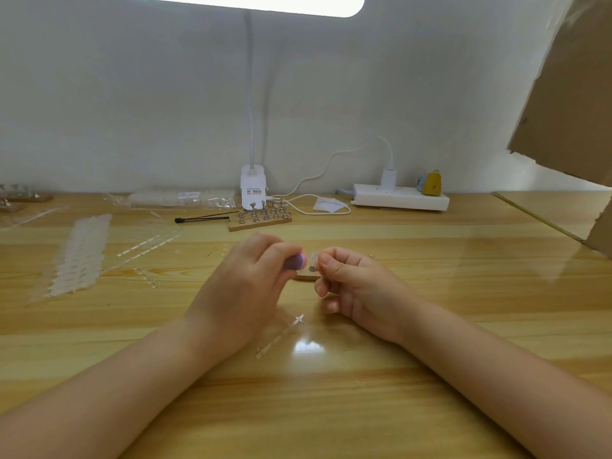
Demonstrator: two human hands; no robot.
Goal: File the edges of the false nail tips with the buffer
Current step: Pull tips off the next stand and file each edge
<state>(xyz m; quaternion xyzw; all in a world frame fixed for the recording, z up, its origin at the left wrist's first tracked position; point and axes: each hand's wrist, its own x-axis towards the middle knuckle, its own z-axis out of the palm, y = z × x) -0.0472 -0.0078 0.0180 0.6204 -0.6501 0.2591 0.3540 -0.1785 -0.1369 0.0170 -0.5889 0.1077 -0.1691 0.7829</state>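
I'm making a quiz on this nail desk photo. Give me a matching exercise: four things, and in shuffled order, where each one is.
Things:
1. buffer
2. nail tip
3. power strip
4. wooden stand

Places:
A. by the wall, right of the lamp base
B. in the left hand
C. before the lamp base
D. pinched by the right hand

Pairs: 1-B, 2-D, 3-A, 4-C

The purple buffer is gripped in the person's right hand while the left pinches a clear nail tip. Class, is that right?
Hands swapped. The head view shows the purple buffer gripped in the left hand, while the right hand pinches the clear nail tip.
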